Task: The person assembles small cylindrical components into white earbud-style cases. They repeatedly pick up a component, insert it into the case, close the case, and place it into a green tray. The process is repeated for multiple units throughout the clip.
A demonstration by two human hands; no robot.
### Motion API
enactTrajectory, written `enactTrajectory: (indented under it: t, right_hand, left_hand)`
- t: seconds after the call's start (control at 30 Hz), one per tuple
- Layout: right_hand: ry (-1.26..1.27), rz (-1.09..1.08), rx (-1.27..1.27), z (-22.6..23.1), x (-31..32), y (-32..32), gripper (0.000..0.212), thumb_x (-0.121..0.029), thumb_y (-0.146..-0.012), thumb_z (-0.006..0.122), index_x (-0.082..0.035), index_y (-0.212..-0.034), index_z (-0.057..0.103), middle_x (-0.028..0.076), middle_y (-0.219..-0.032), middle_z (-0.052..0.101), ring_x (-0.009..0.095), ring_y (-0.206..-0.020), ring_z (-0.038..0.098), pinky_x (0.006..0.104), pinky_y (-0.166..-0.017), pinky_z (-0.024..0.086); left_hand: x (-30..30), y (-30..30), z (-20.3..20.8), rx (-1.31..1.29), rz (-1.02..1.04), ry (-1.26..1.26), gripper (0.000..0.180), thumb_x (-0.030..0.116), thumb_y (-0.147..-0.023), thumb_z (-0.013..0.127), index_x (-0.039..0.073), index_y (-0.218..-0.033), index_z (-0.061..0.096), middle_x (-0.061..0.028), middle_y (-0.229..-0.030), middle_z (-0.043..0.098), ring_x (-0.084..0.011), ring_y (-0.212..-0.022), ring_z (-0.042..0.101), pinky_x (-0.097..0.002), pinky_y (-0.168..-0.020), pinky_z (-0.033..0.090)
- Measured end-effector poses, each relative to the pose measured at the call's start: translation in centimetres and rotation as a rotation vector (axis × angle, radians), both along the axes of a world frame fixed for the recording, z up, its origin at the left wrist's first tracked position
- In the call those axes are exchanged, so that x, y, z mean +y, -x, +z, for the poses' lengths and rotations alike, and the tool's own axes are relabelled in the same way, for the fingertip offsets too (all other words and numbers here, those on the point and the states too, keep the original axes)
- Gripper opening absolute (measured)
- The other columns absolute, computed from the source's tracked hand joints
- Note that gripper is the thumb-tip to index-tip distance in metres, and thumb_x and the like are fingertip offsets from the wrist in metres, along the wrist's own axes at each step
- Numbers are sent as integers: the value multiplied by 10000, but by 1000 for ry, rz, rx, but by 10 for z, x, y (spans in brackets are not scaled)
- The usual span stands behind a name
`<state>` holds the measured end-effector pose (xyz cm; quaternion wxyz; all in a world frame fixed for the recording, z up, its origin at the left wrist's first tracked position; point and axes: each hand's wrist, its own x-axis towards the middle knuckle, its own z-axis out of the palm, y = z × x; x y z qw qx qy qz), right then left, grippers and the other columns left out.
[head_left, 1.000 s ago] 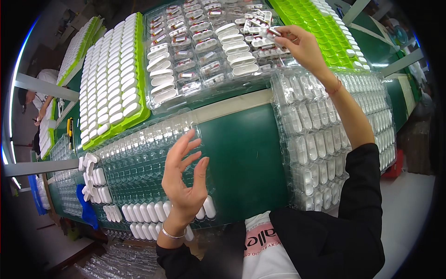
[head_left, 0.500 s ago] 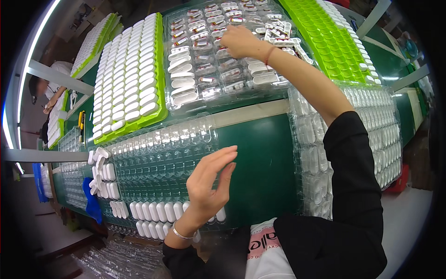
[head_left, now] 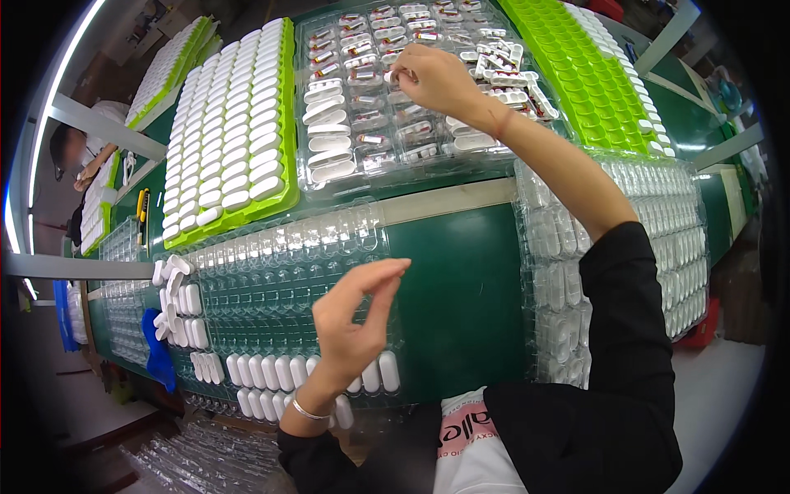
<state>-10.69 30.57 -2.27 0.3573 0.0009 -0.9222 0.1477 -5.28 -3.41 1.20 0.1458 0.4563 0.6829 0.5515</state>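
Observation:
My right hand [head_left: 432, 78] reaches over the clear plastic tray [head_left: 366, 177] at the far middle. Its fingers are pinched, and a bit of a white piece [head_left: 389, 76] shows at the fingertips; its kind is too covered to tell. Around that hand, the tray's pockets hold white oval cases, several with small red-and-white parts inside. Open white case halves [head_left: 327, 144] fill the tray's left column. My left hand [head_left: 350, 325] hovers above the near clear tray [head_left: 280, 263], thumb and fingertips pressed together, with nothing visible between them.
Green trays of white oval pieces stand left [head_left: 288, 177] and right [head_left: 568, 74]. A pile of filled cases [head_left: 498, 58] lies right of my right hand. Stacked clear trays [head_left: 625, 239] stand on the right. White pieces [head_left: 280, 372] line the near tray, beside a blue object [head_left: 158, 354].
My right hand has drawn slightly back from the tray pockets, and a white piece now shows at its fingers. My left thumb and fingertips have come together; that hand shifted slightly left.

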Motion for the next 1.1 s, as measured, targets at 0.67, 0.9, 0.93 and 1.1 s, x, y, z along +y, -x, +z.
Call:
enactTrajectory:
  t: [0.67, 0.9, 0.93, 1.1]
  right_hand:
    - [198, 327, 55, 64, -126, -203, 380, -78, -682, 781, -55, -1051, 696, 78, -1002, 632, 212, -795, 597, 302, -637, 480]
    - [409, 469, -121, 58, -113, -201, 445, -111, -738, 805, -79, -1158, 658, 97, -1092, 615, 222, -925, 604, 340, -766, 511]
    - [433, 434, -92, 60, -118, -200, 442, -103, -745, 801, -79, -1161, 654, 92, -1077, 620, 216, -907, 611, 334, -769, 519]
    - [877, 285, -238, 64, -134, -206, 433, -15, -842, 717, 3, -1249, 568, 108, -1054, 656, 185, -885, 681, 281, -816, 557]
  left_hand:
    - [36, -25, 3, -287, -120, -115, 309, -67, -851, 661, -47, -1157, 622, -117, -1106, 657, -162, -971, 667, -272, -831, 561]
    - [30, -33, 11, -232, -45, -94, 303, -78, -802, 701, -42, -1096, 638, -115, -1022, 686, -162, -915, 690, -278, -825, 571]
    - [28, -34, 9, -286, -50, -120, 299, -79, -806, 698, -44, -1096, 635, -121, -1030, 684, -166, -925, 688, -281, -828, 571]
    - [26, -29, -7, 35, 54, -341, 301, -124, -799, 675, -3, -1062, 592, -218, -1100, 669, -249, -979, 686, -315, -829, 563]
